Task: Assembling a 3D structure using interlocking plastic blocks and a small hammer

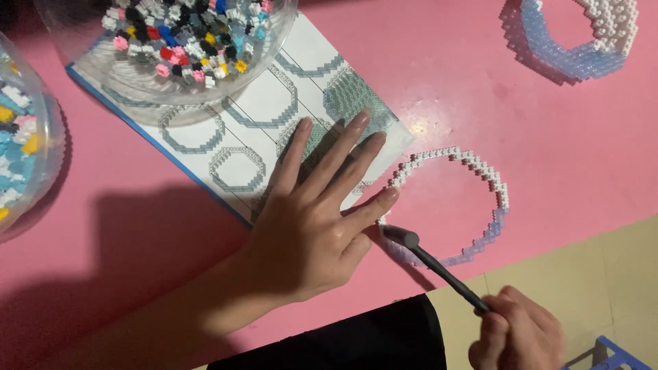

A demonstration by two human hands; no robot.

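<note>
My left hand (312, 212) lies flat, fingers spread, on a printed instruction sheet (274, 103) showing ring diagrams. Its index fingertip touches the left edge of a ring of tiny white and pale blue building blocks (497, 195) lying on the pink table. My right hand (517, 339), at the bottom right, grips a thin black tool (439, 267) whose tip rests on the lower left of that ring.
A clear bowl (171, 103) of mixed coloured blocks stands on the sheet's far end. Another clear bowl (41, 151) of blocks sits at the left edge. A taller white and blue block ring (582, 62) lies far right. A blue object (610, 353) shows at the bottom right.
</note>
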